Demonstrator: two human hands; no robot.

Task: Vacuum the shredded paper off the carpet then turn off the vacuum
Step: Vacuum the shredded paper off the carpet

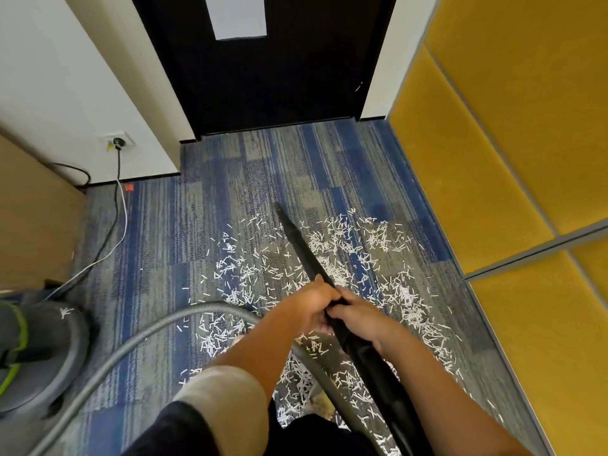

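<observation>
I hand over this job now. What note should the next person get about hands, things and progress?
Left hand and right hand both grip the black vacuum wand. Its tip points at the far edge of the shredded paper, spread widely over the carpet. The grey hose runs to the vacuum canister at left; a plug sits in the wall socket. Done: nothing visible. Left: vacuum the paper, switch off.
</observation>
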